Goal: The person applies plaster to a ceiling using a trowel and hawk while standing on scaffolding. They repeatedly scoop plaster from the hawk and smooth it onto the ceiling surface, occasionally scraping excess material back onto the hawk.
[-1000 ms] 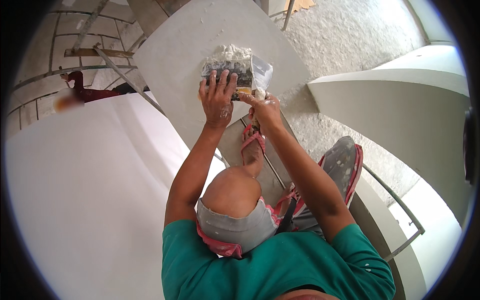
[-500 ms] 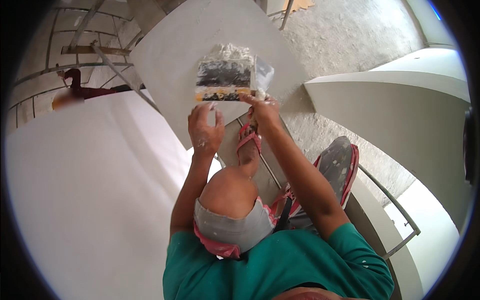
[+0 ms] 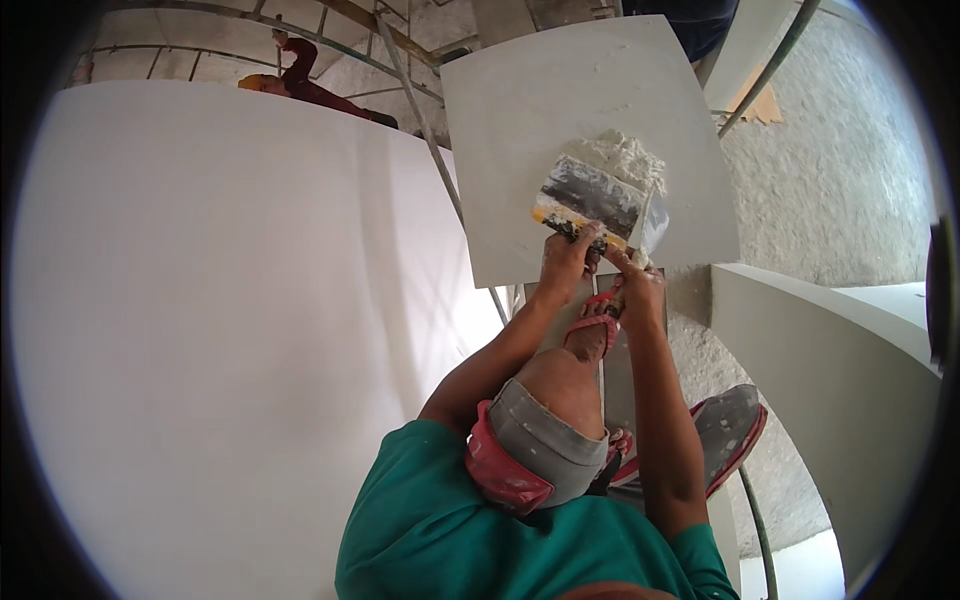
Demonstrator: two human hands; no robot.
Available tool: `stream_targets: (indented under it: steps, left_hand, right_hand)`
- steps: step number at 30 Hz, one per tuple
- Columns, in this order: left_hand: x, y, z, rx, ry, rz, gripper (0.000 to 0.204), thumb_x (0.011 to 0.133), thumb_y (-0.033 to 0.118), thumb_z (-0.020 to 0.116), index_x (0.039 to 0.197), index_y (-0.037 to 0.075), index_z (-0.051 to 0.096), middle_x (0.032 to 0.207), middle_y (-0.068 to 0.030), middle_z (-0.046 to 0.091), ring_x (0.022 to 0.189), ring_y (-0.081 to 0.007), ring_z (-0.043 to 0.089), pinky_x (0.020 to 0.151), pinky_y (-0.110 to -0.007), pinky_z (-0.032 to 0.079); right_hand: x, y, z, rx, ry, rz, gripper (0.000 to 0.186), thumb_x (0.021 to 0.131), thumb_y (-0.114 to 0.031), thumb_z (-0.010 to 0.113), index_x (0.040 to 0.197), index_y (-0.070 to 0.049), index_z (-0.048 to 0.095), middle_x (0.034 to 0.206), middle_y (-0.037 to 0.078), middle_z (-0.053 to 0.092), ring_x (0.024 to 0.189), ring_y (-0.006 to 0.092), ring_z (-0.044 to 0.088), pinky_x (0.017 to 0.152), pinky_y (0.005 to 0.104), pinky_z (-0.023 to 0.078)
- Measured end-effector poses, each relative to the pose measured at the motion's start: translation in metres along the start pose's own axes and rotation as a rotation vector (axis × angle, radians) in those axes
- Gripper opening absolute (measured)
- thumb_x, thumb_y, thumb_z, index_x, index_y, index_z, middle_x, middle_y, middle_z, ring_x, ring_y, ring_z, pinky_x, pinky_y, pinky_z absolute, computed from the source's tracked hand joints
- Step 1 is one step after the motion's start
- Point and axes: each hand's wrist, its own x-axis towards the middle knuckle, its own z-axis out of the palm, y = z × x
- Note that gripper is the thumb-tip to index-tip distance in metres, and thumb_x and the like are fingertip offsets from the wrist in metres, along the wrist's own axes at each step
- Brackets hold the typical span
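Observation:
My left hand (image 3: 568,262) grips the near edge of a wide black-and-yellow filling blade (image 3: 588,200), which is smeared with white compound. My right hand (image 3: 640,290) is closed on the handle of a metal putty knife (image 3: 654,222), its blade standing beside the wide one's right end. A pile of white paste (image 3: 620,150) sits past both tools, over the pale grey square board (image 3: 510,120). My bare knee and sandalled foot (image 3: 590,335) are below my hands.
A smooth white surface (image 3: 220,280) fills the left. Scaffold bars (image 3: 420,105) cross behind it, where a person in dark red (image 3: 310,85) is lying or leaning. A dark clothed shape (image 3: 680,25) is at the top. A pale curved ledge (image 3: 800,360) runs along the right.
The view has swung, shifting board and tools rightward in the picture. My left hand came off the blade's face half a second ago and now grips its near edge. The blade looks more tilted.

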Motion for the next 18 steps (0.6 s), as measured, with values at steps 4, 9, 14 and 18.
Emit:
stream_targets:
  steps: [4,9,14,18]
  left_hand:
    - [0.010,-0.003,-0.018,0.123,0.007,0.218,0.040,0.089,0.040,0.060,0.065,0.008,0.056,0.051,0.0017,0.047,0.043,-0.0067,0.045,0.040,-0.024,0.036]
    - [0.008,0.028,-0.038,0.052,0.001,0.296,0.022,0.087,0.028,0.067,0.081,0.008,0.061,0.063,0.0029,0.053,0.048,-0.0042,0.045,0.042,-0.020,0.033]
    - [0.004,0.033,-0.031,0.078,-0.091,0.291,0.019,0.087,0.026,0.068,0.084,0.008,0.061,0.068,0.0035,0.054,0.051,-0.0036,0.044,0.044,-0.019,0.032]
    - [0.000,0.036,-0.032,0.096,-0.143,0.308,0.021,0.088,0.027,0.067,0.081,0.007,0.063,0.065,0.0038,0.054,0.051,-0.0034,0.043,0.045,-0.019,0.032]
  right_hand:
    - [-0.010,-0.008,-0.022,-0.236,-0.032,-0.162,0.018,0.078,-0.016,0.076,0.084,-0.003,0.064,0.061,0.000,0.054,0.048,0.0076,0.049,0.043,0.0253,0.039]
    - [-0.010,-0.025,-0.080,-0.637,-0.004,-0.341,0.020,0.081,-0.019,0.072,0.083,-0.001,0.064,0.058,0.002,0.055,0.045,0.0088,0.051,0.041,0.0263,0.039]
    - [-0.004,-0.034,-0.085,-0.844,-0.020,-0.527,0.027,0.073,-0.019,0.076,0.082,0.004,0.064,0.062,0.018,0.060,0.053,0.0281,0.058,0.056,0.0385,0.046]
    - [-0.002,-0.047,-0.086,-0.908,-0.072,-0.487,0.025,0.076,-0.018,0.075,0.080,0.003,0.063,0.060,0.011,0.057,0.052,0.0182,0.055,0.051,0.0333,0.043]
